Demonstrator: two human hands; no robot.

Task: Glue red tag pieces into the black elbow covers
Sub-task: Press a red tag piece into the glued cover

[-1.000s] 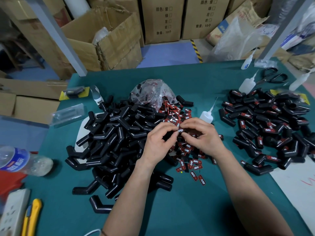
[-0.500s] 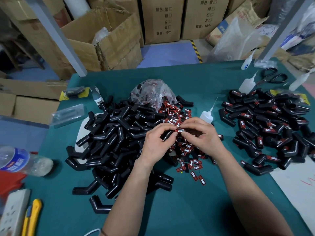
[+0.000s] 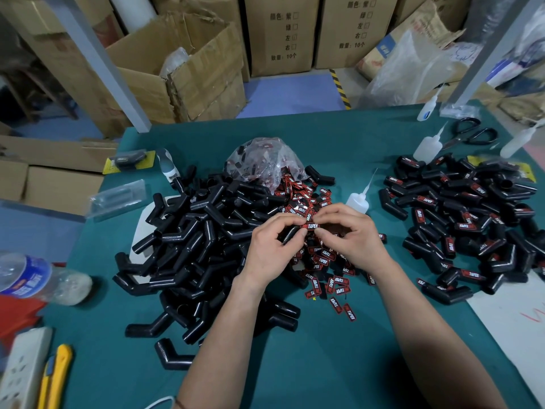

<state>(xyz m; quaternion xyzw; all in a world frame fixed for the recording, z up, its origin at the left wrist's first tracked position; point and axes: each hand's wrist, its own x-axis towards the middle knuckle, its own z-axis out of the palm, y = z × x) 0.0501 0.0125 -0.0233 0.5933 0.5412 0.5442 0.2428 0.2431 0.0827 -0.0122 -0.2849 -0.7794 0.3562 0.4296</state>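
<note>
My left hand (image 3: 272,246) grips a black elbow cover (image 3: 290,234) above the table's middle. A red tag (image 3: 311,226) reading TAPER lies on that cover, pinched between my left thumb and the fingertips of my right hand (image 3: 351,231). Under both hands spreads a heap of loose red tags (image 3: 320,258). A big pile of plain black elbow covers (image 3: 194,246) lies to the left. Covers with tags on them (image 3: 466,219) are piled at the right. A small glue bottle (image 3: 358,200) with a long nozzle stands just beyond my right hand.
A clear bag of tags (image 3: 262,163) sits behind the heap. More glue bottles (image 3: 429,146) and scissors (image 3: 472,134) lie at the far right. A water bottle (image 3: 35,276), a power strip (image 3: 20,373) and a yellow utility knife (image 3: 56,379) are at the left edge. Cardboard boxes (image 3: 188,69) stand behind the table.
Both hands stay together over the tag heap, drifting slightly up. The fingers shift on the tag against the cover.
</note>
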